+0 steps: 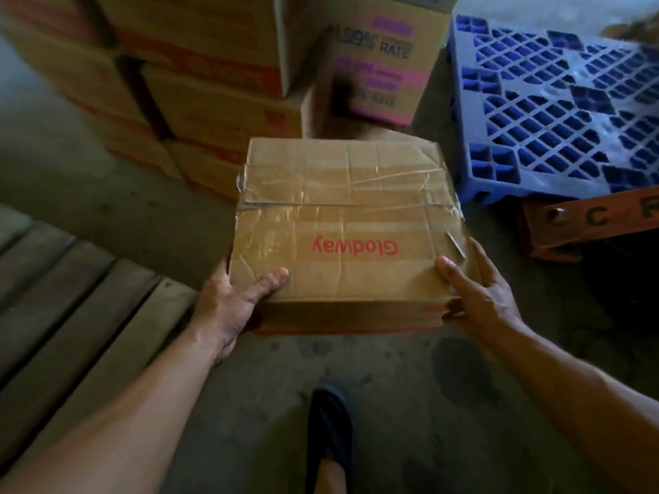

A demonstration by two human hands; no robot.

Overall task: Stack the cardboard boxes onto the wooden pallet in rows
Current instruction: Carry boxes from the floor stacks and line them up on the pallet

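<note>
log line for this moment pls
phase: carry | left hand: grips Glodway box, near-left corner | right hand: grips near-right corner | wooden pallet: at left, box not yet on it

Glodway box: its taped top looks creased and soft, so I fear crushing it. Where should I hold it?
Take the Glodway box by its opposite side walls, coming from left and right, as the left hand and right hand do: thumbs on top. Its wide flat shape probably makes the edges stiffer than the creased top.

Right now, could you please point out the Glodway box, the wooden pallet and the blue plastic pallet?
Glodway box point(342, 222): head view, taped top face.
wooden pallet point(82, 287): head view, a plank, lower left.
blue plastic pallet point(552, 112): head view, grid top.
</note>
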